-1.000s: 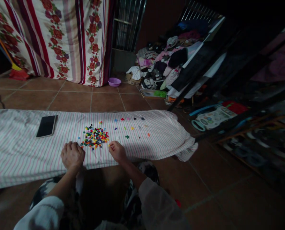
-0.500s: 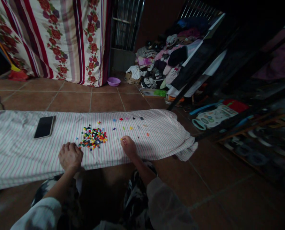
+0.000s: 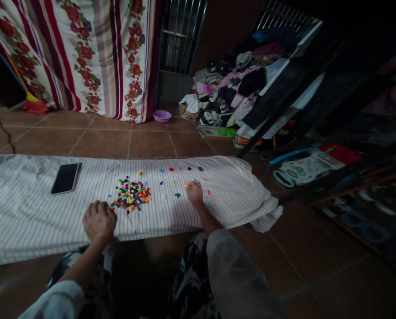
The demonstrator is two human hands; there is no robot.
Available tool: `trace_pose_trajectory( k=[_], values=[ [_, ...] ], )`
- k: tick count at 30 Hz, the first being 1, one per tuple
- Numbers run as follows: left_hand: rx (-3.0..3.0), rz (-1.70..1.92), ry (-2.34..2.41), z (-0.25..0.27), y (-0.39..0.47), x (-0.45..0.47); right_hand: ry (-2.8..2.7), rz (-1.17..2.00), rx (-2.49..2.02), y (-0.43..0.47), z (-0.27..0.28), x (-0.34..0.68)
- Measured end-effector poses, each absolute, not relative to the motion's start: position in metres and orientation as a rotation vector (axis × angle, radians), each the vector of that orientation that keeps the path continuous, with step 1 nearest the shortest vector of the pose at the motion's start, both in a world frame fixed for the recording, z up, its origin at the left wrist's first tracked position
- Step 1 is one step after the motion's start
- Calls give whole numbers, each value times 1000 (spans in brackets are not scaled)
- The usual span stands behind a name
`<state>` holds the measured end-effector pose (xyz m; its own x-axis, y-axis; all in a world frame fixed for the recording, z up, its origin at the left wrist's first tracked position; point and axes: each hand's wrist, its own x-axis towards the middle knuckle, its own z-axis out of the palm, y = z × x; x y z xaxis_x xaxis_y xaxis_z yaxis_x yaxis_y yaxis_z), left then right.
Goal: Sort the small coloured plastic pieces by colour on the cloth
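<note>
My right hand [image 3: 194,192] reaches over the striped cloth with thumb and fingers pinched on a small yellow piece, right beside a little yellow cluster [image 3: 185,182]. Just left of it lies a green cluster [image 3: 178,195], and a white one [image 3: 164,196] is farther left. On the near edge of the cloth rests my left hand [image 3: 99,218], back up and fingers curled in; anything under them is hidden. Its fingertips are close to the mixed heap of small coloured pieces [image 3: 133,195]. Blue, red, pink and black clusters form a row behind.
The striped cloth [image 3: 28,212] covers a long low surface. A phone [image 3: 65,178] lies on its left part. Across the tiled floor are a purple basin [image 3: 162,116], a floral curtain [image 3: 101,57] and heaped clothes [image 3: 231,84]. A dark rack stands at the right.
My right hand has moved right and away from me, to the yellow cluster, uncovering the green cluster. My left hand stays by the heap. The view has shifted slightly.
</note>
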<state>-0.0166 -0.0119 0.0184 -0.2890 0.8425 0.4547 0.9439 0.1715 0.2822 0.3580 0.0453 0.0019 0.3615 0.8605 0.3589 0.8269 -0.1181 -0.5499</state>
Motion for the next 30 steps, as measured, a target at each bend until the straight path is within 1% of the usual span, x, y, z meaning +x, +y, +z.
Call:
trace_pose_trajectory(
  k=[8,20,25,30],
  values=[
    [-1749,-776,-2255,19,-11,-16,-1472,82,-1977,56,-1,361],
    [-1772,-799,-2288,19,-11,-17,-1487,44,-1852,52,7,357],
    [-1764,-862,-2272,16,-10,-17,-1511,40,-1744,30,17,321],
    [-1770,-876,-2297,17,-11,-17,-1773,260,-1603,2,22,257]
  ],
)
